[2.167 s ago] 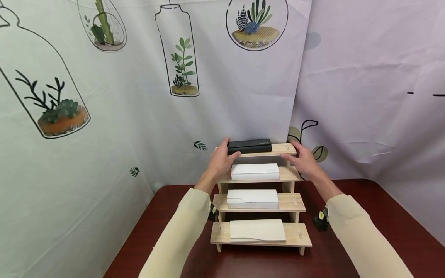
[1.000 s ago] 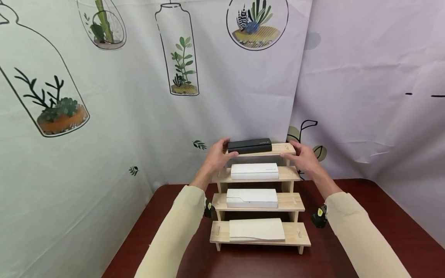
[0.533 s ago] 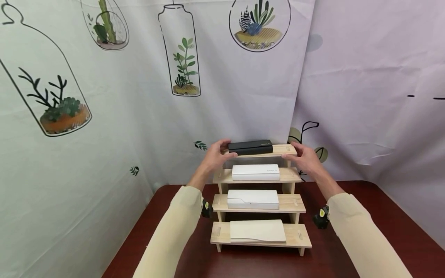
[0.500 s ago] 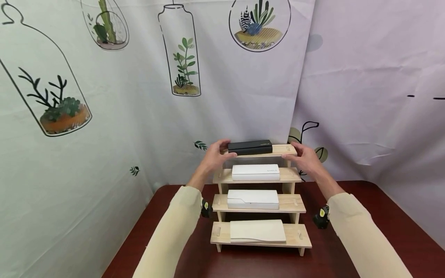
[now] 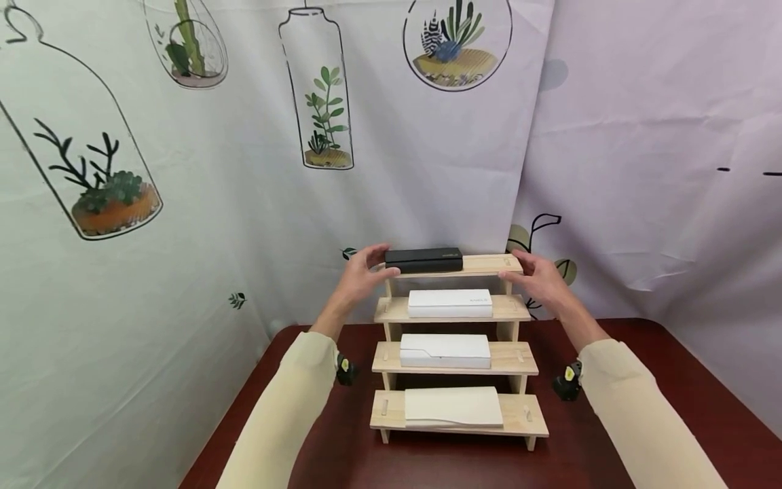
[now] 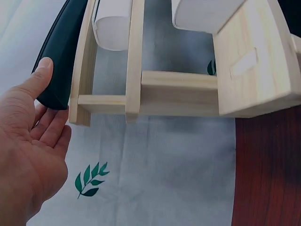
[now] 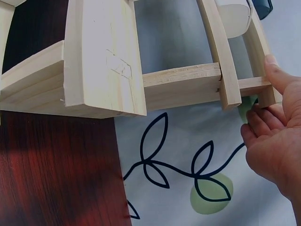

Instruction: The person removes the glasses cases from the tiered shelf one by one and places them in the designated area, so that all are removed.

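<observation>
On the top step of a four-tier wooden display rack (image 5: 489,264) lies a black glasses case (image 5: 423,261), at the step's left end. My left hand (image 5: 362,274) grips the case's left end, the thumb on its front and the fingers curled behind and beneath, as the left wrist view shows. At the opposite end, my right hand (image 5: 539,280) holds the wooden top step; in the right wrist view the thumb presses one face and the fingers curl past the board's end. White glasses cases (image 5: 450,303) sit on the middle steps, and a flat cream case (image 5: 453,406) on the lowest.
The rack stands on a dark red table (image 5: 440,462), close to a pale curtain (image 5: 427,190) printed with plants in glass jars. Black wrist cameras (image 5: 345,369) sit at both cuffs. Table surface shows on either side of the rack.
The black glasses case has slid left along the top step, baring more wood on its right. My left hand has moved left with it. My right hand stays at the step's right end.
</observation>
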